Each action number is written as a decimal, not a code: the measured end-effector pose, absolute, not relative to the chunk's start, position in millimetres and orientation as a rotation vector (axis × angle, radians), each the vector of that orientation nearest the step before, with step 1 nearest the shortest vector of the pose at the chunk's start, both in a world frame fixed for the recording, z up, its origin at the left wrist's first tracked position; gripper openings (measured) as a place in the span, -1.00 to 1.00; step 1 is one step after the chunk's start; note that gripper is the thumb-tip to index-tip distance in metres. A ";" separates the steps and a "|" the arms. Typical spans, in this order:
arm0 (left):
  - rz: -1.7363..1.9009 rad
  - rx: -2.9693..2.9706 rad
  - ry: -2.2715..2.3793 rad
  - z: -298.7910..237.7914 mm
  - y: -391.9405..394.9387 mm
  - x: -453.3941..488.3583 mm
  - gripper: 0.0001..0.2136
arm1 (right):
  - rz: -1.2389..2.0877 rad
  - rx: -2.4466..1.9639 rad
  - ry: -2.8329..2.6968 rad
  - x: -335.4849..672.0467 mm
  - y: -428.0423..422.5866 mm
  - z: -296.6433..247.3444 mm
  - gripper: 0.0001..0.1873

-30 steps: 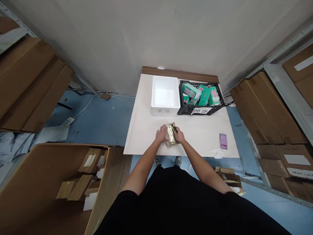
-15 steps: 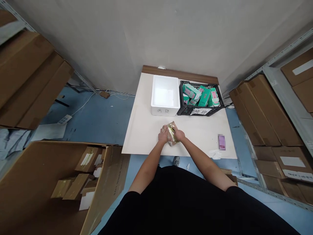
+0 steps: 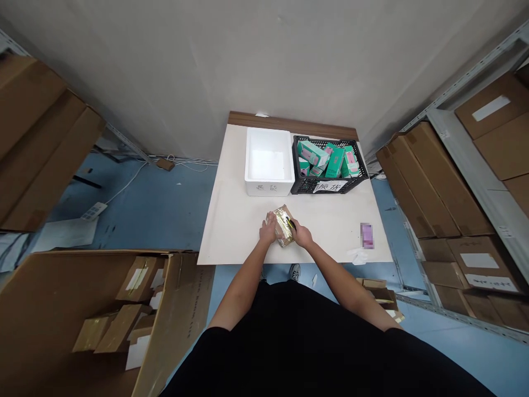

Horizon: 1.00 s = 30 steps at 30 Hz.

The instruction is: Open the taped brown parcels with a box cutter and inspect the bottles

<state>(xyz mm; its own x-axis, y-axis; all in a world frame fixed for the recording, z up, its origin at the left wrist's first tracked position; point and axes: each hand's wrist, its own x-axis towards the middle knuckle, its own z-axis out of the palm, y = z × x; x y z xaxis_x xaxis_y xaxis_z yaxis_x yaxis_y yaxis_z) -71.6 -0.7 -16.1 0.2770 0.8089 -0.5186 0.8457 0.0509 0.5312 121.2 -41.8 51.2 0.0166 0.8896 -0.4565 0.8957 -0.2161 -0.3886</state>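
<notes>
A small brown cardboard parcel (image 3: 282, 223), shiny with tape, lies near the front edge of the white table (image 3: 231, 220). My left hand (image 3: 268, 230) grips its left side with curled fingers. My right hand (image 3: 301, 235) is closed round a small black-and-yellow tool (image 3: 291, 223), likely a cutter, whose tip rests on the parcel's right side.
A white foam box (image 3: 268, 161) and a black crate (image 3: 328, 186) of green boxes stand at the table's back. A purple item (image 3: 366, 235) lies front right. A large open carton (image 3: 82, 309) with small parcels sits lower left. Shelves of cartons (image 3: 438, 182) line both sides.
Both hands stay on the parcel, which has turned only slightly. The camera has drifted, shifting the whole scene a little to the left.
</notes>
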 end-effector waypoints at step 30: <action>-0.083 1.724 1.568 -11.7 -1.6 -74.2 0.27 | -1.122 1.942 1.730 151.7 -65.5 53.6 -0.55</action>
<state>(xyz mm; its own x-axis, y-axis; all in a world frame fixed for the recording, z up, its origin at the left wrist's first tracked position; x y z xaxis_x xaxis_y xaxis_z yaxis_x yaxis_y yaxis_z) -74.2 -1.6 -11.7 0.2342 0.8140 -0.5315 0.8658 0.0740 0.4949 151.7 -65.5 53.6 -0.0350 0.6969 -0.7163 0.9382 -0.2241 -0.2638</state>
